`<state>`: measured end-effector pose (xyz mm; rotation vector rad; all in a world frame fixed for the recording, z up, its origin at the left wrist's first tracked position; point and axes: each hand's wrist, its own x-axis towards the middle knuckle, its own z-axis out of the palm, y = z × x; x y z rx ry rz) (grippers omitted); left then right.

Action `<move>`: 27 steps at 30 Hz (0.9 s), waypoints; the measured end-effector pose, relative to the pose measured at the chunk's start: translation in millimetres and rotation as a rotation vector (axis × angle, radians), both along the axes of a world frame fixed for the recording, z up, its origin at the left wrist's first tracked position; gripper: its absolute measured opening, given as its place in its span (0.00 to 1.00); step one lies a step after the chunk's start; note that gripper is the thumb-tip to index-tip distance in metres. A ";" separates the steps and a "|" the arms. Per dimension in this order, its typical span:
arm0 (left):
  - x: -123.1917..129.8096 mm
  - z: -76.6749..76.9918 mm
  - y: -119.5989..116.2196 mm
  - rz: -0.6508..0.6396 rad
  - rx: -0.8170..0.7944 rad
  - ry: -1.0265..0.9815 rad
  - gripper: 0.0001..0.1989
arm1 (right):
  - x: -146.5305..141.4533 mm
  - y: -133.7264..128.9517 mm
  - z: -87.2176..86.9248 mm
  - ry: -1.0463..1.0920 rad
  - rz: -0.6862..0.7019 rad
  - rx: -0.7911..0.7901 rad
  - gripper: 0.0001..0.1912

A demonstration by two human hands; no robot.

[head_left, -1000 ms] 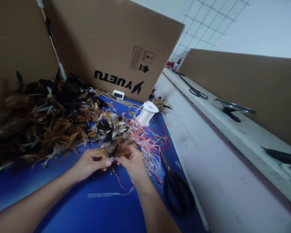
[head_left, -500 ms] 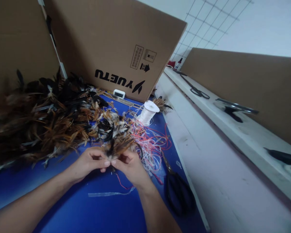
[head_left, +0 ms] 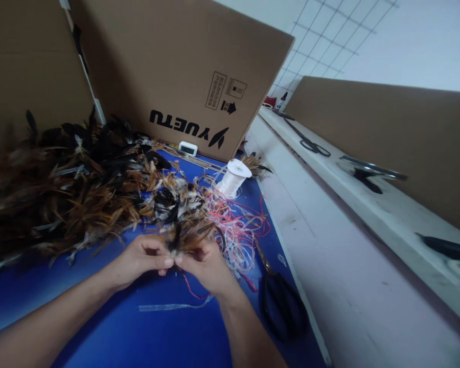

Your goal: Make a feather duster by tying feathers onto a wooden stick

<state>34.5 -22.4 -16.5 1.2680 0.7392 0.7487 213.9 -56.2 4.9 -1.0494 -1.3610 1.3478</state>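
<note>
Thumb and fingers of my left hand point(head_left: 147, 259) pinch the pale base of a small feather bundle point(head_left: 186, 237), brown and black. My right hand point(head_left: 205, 263) grips the same bundle from the other side, its thumb nearly touching the left one. A pink string point(head_left: 191, 289) hangs below the hands and meets a clear ribbon point(head_left: 168, 307) on the blue table point(head_left: 145, 337). Just beyond lie tangled pink and white ribbons point(head_left: 239, 232). The fingertips behind the feathers are hidden.
A large feather pile point(head_left: 80, 189) covers the left side. Beyond the hands stands a white ribbon spool point(head_left: 234, 178), before a cardboard box point(head_left: 176, 66). Black scissors point(head_left: 281, 304) lie at the right; more scissors point(head_left: 315, 148) rest on the ledge point(head_left: 391, 204).
Both hands stay almost in place, still on the bundle. Its feathers have shifted slightly between the fingers.
</note>
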 end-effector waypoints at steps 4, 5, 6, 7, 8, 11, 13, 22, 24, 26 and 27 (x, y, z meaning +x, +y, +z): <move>-0.5 -0.2 -0.6 -0.013 -0.014 -0.016 0.09 | -1.0 -0.7 -0.4 0.001 0.009 -0.003 0.12; -0.7 -0.2 -0.8 -0.016 -0.014 -0.016 0.09 | -1.0 -0.9 -0.9 -0.006 0.009 0.007 0.12; -1.0 -0.1 -1.0 -0.016 -0.006 -0.017 0.09 | -0.9 -1.2 -1.4 -0.019 0.008 0.021 0.11; -1.1 0.1 -1.0 -0.015 0.005 -0.017 0.09 | -0.7 -1.5 -2.0 -0.035 0.005 0.037 0.11; -1.1 0.4 -1.0 -0.013 0.014 -0.016 0.09 | -0.4 -1.7 -2.6 -0.052 0.004 0.051 0.10; -0.4 1.2 -0.8 -0.010 0.014 -0.007 0.09 | 0.4 -1.8 -4.5 -0.037 0.004 0.054 0.09; 0.4 1.6 -0.8 -0.010 -0.003 -0.003 0.10 | 0.5 -1.2 -5.0 0.049 0.009 0.030 0.09; 1.9 7.7 -1.2 -0.110 0.279 0.129 0.13 | -1.5 7.5 -2.3 0.286 -0.206 -0.062 0.06; 3.1 8.6 -1.6 -0.148 0.397 0.182 0.14 | -1.2 8.5 -5.5 0.271 -0.217 -0.075 0.09; 4.3 8.1 -2.4 -0.159 0.470 0.210 0.16 | -1.0 8.8 -10.1 0.261 -0.190 -0.085 0.11; 4.7 7.7 -2.8 -0.159 0.488 0.218 0.16 | -0.9 8.9 -12.6 0.262 -0.165 -0.089 0.12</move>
